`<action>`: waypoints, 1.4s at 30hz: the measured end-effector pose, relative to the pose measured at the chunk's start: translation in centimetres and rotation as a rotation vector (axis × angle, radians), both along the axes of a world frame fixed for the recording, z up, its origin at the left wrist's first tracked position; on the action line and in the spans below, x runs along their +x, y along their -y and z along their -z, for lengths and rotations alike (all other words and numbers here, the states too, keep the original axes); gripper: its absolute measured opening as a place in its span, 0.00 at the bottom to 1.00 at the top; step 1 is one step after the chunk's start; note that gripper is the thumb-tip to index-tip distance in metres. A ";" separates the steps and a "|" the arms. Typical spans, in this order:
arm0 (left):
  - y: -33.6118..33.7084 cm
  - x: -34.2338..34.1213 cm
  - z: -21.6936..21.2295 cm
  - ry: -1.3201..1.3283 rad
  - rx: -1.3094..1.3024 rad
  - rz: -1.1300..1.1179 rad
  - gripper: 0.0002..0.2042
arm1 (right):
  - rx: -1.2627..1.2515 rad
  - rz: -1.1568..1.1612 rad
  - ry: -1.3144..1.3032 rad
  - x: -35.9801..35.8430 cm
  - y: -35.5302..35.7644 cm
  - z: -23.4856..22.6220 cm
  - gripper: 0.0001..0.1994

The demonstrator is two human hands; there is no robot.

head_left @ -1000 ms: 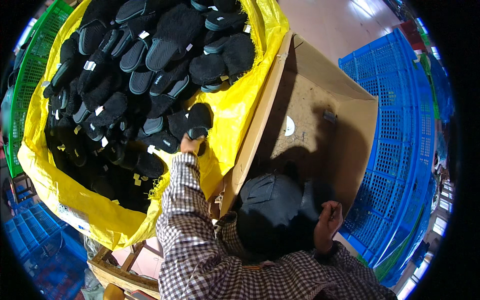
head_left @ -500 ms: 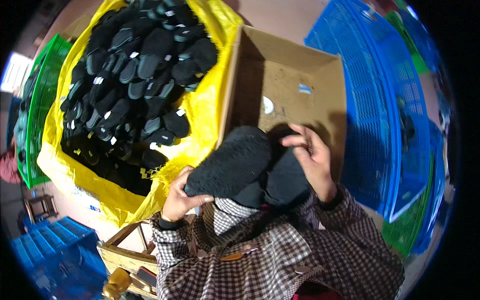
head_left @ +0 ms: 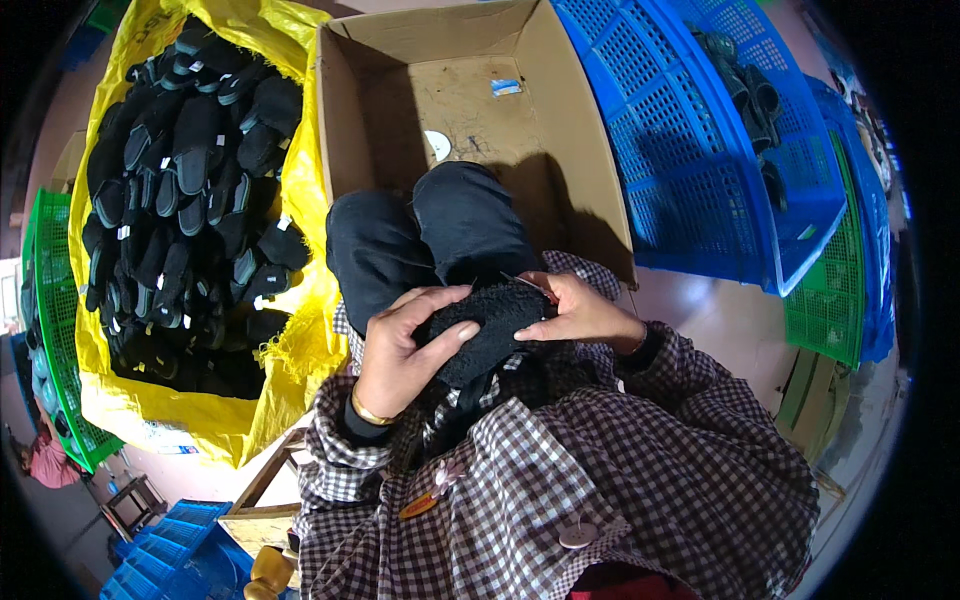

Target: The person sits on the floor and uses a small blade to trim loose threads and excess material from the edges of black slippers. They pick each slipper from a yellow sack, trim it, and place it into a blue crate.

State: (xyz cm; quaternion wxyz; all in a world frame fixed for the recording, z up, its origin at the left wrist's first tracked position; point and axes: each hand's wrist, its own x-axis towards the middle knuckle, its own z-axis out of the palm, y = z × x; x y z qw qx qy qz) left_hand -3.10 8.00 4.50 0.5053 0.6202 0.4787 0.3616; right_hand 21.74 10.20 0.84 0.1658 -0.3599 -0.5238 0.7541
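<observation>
A black fuzzy slipper [head_left: 480, 330] lies in my lap, held from both sides. My left hand [head_left: 405, 345] wraps its left end, thumb laid across the top. My right hand [head_left: 580, 312] grips its right end with the fingers curled over the edge. My knees in dark trousers [head_left: 430, 235] show just beyond it. To the left a yellow bag [head_left: 270, 400] lies open, full of several black slippers [head_left: 190, 210].
An open cardboard box [head_left: 570, 130] stands ahead of my knees, holding only a few scraps. Blue plastic crates [head_left: 690, 150] and a green one [head_left: 830, 300] lie to the right, another green crate [head_left: 50, 300] far left, blue crates [head_left: 170, 560] at the lower left.
My left hand came off the pile in the yellow bag with a slipper. Both hands now hold it lower and closer to my body, and the view has shifted right.
</observation>
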 end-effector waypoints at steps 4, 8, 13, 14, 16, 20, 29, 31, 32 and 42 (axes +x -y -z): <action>-0.7 1.4 0.3 -0.030 0.013 -0.046 0.09 | 0.010 0.090 0.004 0.2 1.0 -0.6 0.24; -1.8 1.5 0.7 -0.107 0.000 0.005 0.06 | 0.196 -0.006 0.141 0.8 0.4 0.3 0.22; -1.5 2.2 0.7 -0.185 0.081 -0.042 0.07 | 0.473 0.113 0.596 1.4 -1.1 -2.9 0.09; -1.6 2.4 1.6 -0.164 0.151 -0.049 0.07 | 0.554 0.056 0.600 1.2 -1.5 -3.5 0.10; -1.6 2.6 2.1 -0.179 0.165 -0.057 0.07 | 0.711 -0.058 0.613 0.5 -1.9 -4.5 0.12; -1.8 2.7 2.2 -0.232 0.204 -0.049 0.05 | 0.856 -0.224 0.734 -0.2 -2.5 -5.1 0.20; -1.6 2.9 2.7 -0.171 0.222 -0.089 0.04 | 0.880 -0.317 0.766 -1.2 -3.3 -4.8 0.22; -1.5 2.9 2.7 -0.206 0.221 -0.085 0.04 | 0.887 -0.314 0.761 -1.2 -3.4 -4.6 0.21; -1.5 2.9 2.8 -0.223 0.220 -0.082 0.05 | 0.890 -0.313 0.759 -1.2 -3.4 -4.5 0.21; -2.0 1.4 3.3 0.419 -0.390 -0.153 0.17 | 0.102 0.152 0.199 0.3 1.4 1.7 0.23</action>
